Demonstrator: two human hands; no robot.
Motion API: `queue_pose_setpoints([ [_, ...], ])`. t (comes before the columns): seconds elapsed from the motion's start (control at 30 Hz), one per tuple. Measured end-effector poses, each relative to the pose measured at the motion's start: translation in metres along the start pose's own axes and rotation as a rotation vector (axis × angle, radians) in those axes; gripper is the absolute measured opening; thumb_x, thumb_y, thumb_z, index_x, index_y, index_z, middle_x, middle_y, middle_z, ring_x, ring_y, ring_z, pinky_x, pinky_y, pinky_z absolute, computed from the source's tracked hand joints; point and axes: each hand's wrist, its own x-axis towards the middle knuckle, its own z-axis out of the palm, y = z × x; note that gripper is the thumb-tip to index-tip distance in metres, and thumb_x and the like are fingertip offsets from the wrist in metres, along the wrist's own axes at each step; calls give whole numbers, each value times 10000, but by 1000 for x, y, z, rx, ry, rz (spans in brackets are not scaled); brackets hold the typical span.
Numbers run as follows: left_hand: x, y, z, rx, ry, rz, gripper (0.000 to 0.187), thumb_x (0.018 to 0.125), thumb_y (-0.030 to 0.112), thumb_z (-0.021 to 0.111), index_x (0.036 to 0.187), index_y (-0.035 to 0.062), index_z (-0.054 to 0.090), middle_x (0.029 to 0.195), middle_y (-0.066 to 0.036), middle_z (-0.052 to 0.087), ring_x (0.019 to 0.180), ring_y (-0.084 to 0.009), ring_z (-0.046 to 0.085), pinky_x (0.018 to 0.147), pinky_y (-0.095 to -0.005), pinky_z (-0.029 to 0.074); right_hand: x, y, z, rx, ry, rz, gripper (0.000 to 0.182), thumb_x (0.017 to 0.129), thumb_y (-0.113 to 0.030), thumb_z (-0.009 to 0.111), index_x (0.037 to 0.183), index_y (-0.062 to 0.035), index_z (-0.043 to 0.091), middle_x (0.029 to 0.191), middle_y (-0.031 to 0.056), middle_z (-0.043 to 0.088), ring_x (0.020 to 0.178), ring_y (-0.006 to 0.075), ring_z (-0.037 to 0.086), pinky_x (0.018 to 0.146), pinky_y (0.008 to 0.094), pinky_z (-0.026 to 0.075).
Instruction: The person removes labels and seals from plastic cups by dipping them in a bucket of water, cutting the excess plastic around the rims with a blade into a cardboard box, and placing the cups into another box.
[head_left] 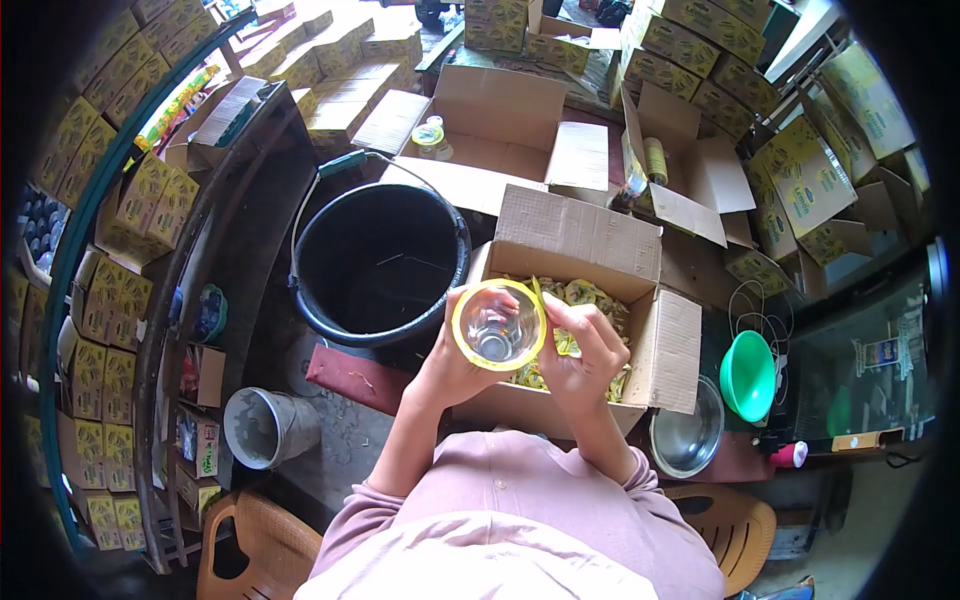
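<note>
A clear plastic cup [497,325] with a yellow rim is held up in front of my chest, its round opening turned toward me. My left hand [440,365] wraps around the cup's left side. At the cup's right edge, the fingers of my right hand [588,350] are closed on a thin yellow strip [538,292], whose tip sticks up beside the rim. Directly beneath both hands stands an open cardboard box [575,225] holding many small yellow packets [585,295]. My hands partly cover the packets.
To the left are a large black bucket [380,265] and a grey pail [262,428]. A green bowl [748,375] and a metal bowl [688,430] lie right. Another open carton [500,105] holds lidded containers [431,140]. Yellow printed boxes fill the left shelves [170,330].
</note>
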Motion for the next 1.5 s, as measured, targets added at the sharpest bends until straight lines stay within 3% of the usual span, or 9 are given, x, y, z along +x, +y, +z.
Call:
queue_pose_setpoints([
  [0.13, 1, 2, -2, -7, 12, 24, 695, 605, 35, 772, 1151, 44, 343, 1059, -91, 469, 964, -178, 532, 838, -299, 453, 3, 2, -1, 164, -31, 139, 218, 666, 66, 669, 859, -33, 662, 681, 75, 616, 584, 144, 601, 534, 240, 477],
  [0.33, -1, -5, -2, -89, 3, 10, 726, 588, 28, 779, 1166, 47, 341, 1054, -89, 459, 976, -181, 526, 840, -298, 459, -8, 2, -3, 109, -45, 140, 197, 668, 64, 667, 846, -19, 658, 714, 90, 639, 616, 141, 623, 558, 228, 487],
  [0.57, 5, 12, -6, 70, -96, 25, 607, 582, -3, 757, 1082, 44, 416, 1025, -78, 489, 943, -180, 544, 811, -290, 468, -2, 9, -6, 207, -59, 156, 192, 679, 75, 652, 853, -7, 652, 721, 100, 638, 642, 148, 623, 592, 228, 485],
  [0.73, 6, 9, -5, 34, -111, 65, 677, 588, -30, 732, 1136, 45, 342, 1057, -83, 462, 950, -167, 545, 836, -289, 465, -2, 15, -6, 348, -93, 261, 190, 685, 78, 649, 859, 1, 650, 741, 86, 638, 655, 118, 613, 583, 216, 475],
  [0.83, 5, -5, 2, -214, -59, 30, 712, 621, -55, 706, 1156, 58, 250, 1067, -104, 426, 953, -177, 547, 802, -287, 486, -5, 17, -9, 307, -118, 290, 187, 684, 67, 657, 856, -6, 653, 727, 81, 635, 637, 116, 609, 566, 220, 469],
  [1.2, 4, -8, 2, -180, -162, 11, 669, 647, -29, 715, 1129, 82, 265, 1080, -126, 435, 985, -192, 534, 854, -327, 460, 2, 17, -2, 153, -50, 156, 210, 661, 75, 656, 848, -20, 658, 692, 74, 624, 616, 130, 610, 556, 227, 467],
  [1.5, 6, -14, 0, -212, -189, 21, 695, 663, 19, 735, 1183, 64, 275, 1074, -108, 449, 987, -175, 529, 849, -312, 453, -2, 25, -3, 322, -98, 298, 233, 655, 78, 646, 873, -6, 661, 710, 69, 627, 631, 107, 603, 573, 210, 463],
])
